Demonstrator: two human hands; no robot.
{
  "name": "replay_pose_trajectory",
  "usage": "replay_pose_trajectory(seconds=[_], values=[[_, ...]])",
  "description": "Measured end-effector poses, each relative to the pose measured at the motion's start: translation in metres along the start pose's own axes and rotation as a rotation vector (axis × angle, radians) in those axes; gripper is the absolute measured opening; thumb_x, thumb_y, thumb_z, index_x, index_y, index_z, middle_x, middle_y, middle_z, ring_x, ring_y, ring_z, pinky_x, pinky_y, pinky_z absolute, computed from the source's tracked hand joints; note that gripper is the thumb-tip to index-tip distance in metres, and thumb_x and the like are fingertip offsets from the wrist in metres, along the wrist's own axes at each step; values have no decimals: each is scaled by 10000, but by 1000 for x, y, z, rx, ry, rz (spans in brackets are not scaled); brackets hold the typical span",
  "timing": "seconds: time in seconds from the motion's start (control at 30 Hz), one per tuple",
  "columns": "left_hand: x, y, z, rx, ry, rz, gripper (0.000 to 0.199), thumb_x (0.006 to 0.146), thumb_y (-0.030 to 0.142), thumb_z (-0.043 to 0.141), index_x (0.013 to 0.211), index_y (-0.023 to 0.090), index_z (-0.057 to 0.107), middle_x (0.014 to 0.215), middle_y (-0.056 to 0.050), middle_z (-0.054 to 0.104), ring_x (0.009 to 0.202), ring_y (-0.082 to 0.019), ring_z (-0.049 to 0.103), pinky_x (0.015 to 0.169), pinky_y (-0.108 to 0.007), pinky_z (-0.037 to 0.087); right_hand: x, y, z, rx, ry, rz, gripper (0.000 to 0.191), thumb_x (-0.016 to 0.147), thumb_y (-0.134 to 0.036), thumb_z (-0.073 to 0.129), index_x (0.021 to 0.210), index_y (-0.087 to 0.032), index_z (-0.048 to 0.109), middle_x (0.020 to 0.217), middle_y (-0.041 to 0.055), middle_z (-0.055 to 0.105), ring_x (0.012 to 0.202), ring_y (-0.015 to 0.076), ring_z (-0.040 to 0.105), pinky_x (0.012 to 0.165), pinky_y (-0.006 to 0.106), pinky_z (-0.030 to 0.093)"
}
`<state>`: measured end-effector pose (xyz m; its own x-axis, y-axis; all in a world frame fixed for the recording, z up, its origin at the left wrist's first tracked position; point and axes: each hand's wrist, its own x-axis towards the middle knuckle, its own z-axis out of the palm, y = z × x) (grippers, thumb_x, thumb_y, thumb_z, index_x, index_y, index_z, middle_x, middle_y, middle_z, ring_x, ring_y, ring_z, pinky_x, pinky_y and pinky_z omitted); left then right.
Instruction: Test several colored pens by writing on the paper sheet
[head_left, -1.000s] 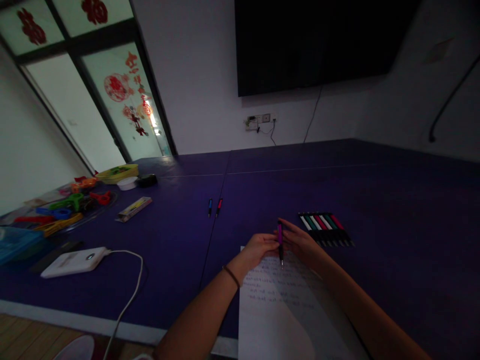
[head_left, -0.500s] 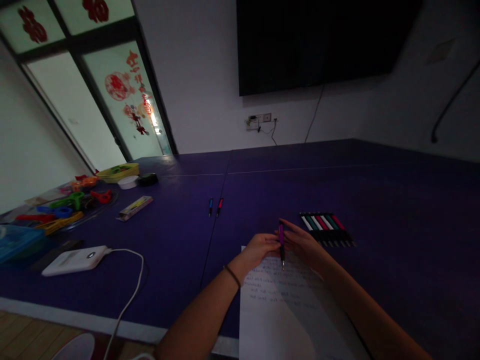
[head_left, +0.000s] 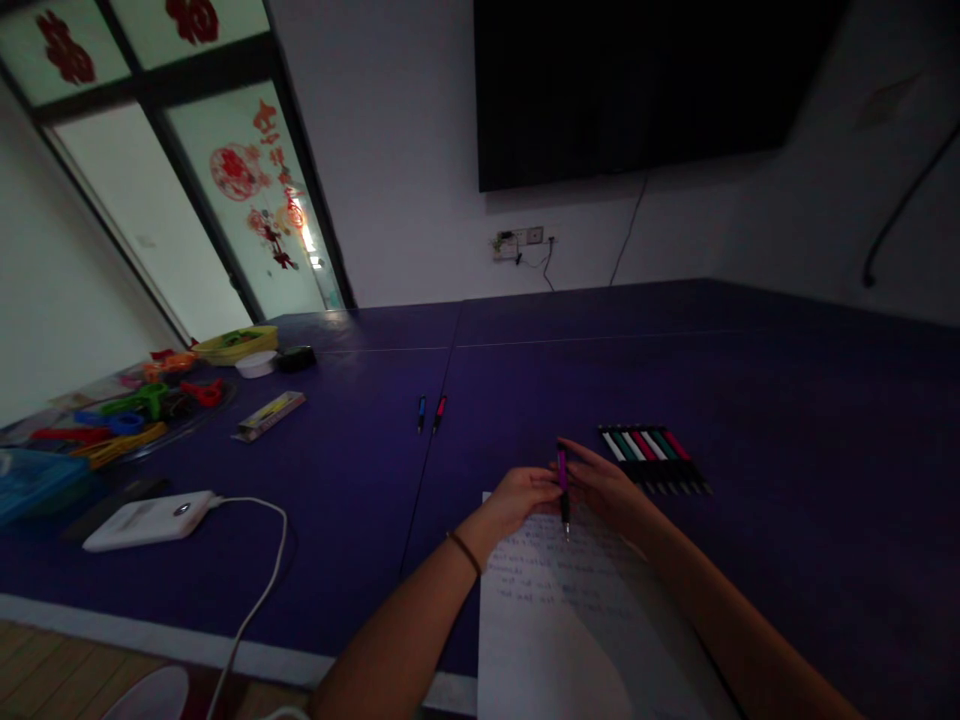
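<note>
A purple pen (head_left: 563, 480) with a black grip is held between both hands, its metal tip pointing down toward me. My left hand (head_left: 523, 499), with a brown band at the wrist, pinches it from the left. From the right, my right hand (head_left: 602, 487) grips the same pen near its upper part. Under the hands lies a white sheet of paper (head_left: 540, 640) with handwriting. To the right, a row of several pens (head_left: 649, 460) in white, green and pink lies side by side. A blue pen (head_left: 421, 413) and a pink pen (head_left: 439, 414) lie beyond my left hand.
On the purple table (head_left: 352, 430), a white power bank (head_left: 150, 521) with a cable (head_left: 274, 575) lies left. Beyond it are a small box (head_left: 270, 416), a blue container (head_left: 41, 485), colourful tools (head_left: 142, 405), a yellow basket (head_left: 236, 346) and round lids. A dark screen hangs on the wall.
</note>
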<state>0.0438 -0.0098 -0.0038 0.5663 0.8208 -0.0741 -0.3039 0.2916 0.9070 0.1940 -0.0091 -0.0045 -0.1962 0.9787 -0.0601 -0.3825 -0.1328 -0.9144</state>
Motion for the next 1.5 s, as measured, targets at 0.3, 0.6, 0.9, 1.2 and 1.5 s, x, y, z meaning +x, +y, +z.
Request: replay_pose_trajectory(seconds=[0.3,0.6,0.9,1.2,1.5], values=[[0,-1,0,-7,8,3,348,500,256,721,801,105,633,761,-56,606,661,-130,554,727,-301,391,1,1,-2,16,-5,-7,522,594,-276,683,1077,-232,490,787,24,644,720,154,605,668,275,455],[-1,-1,-2,6,-19,-8,375,502,275,723,822,101,636,770,-66,612,671,-136,551,728,-299,396,-3,-3,3,52,-9,11,493,554,-242,712,1004,-217,513,724,4,635,655,132,596,636,251,450],[0,-1,-2,-3,-30,-1,406,497,267,729,854,99,632,756,-73,615,676,-147,557,741,-320,387,-4,-6,7,50,17,15,497,534,-259,721,987,-219,519,686,-6,627,637,126,586,656,258,446],[1,-2,-3,-19,-1,10,394,494,274,733,834,99,636,779,-76,615,700,-142,555,758,-314,388,-1,1,3,6,2,-21,607,585,-296,691,1140,-225,457,743,15,633,660,143,585,613,264,446],[1,-2,-2,-21,-10,0,388,495,260,726,837,101,634,770,-68,614,693,-144,558,751,-313,387,-2,-3,4,6,17,4,535,565,-276,708,1060,-224,511,737,19,631,666,158,595,612,277,454]])
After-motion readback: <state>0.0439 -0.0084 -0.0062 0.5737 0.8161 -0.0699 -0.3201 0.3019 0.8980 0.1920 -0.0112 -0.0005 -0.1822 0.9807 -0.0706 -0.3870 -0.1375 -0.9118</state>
